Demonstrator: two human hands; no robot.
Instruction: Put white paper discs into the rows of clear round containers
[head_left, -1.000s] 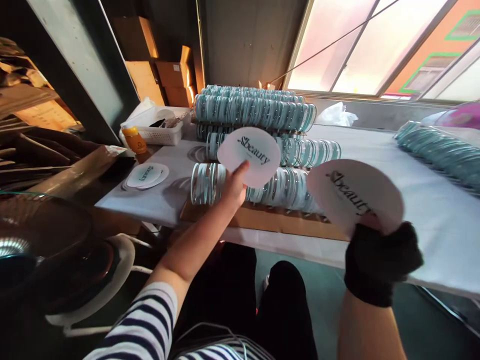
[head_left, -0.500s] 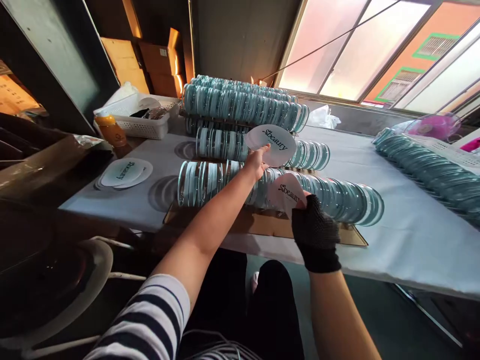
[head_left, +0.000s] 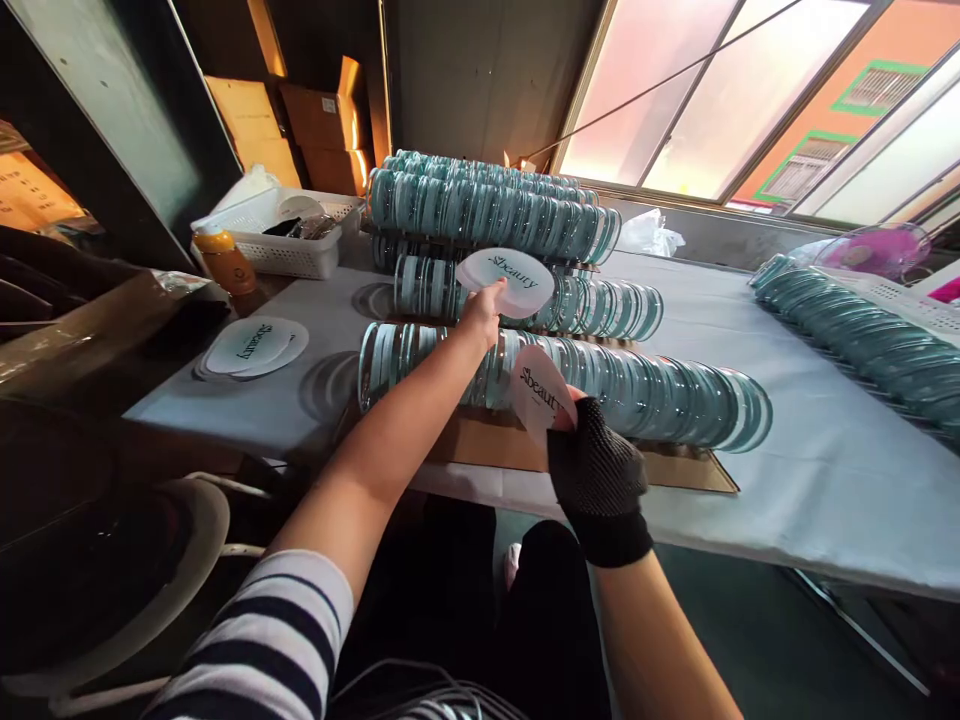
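Observation:
My bare left hand (head_left: pixel 484 312) pinches a round white paper card (head_left: pixel 517 272) printed "beauty", holding it above the rows of glass discs. In a black half-finger glove, my right hand (head_left: pixel 596 465) grips a second white printed card (head_left: pixel 538 392), which is bent and tilted in front of the nearest row of round glass discs (head_left: pixel 660 395). Those discs stand on edge, side by side, on a brown cardboard sheet (head_left: pixel 487 443). Behind them runs another row of glass discs (head_left: pixel 615 305), partly hidden by the left card. More white printed cards (head_left: pixel 259 345) lie piled at the table's left.
Further rows of glass discs (head_left: pixel 495 210) are stacked at the back, and one more row (head_left: pixel 847 335) stands on the right. A white plastic basket (head_left: pixel 300 258) and an orange bottle (head_left: pixel 225 262) occupy the back left. Beside the white-covered table (head_left: pixel 810 500) is a round stool (head_left: pixel 202 540).
Both hands have shifted left, each carrying its card. The glass rows and the card pile stay where they were.

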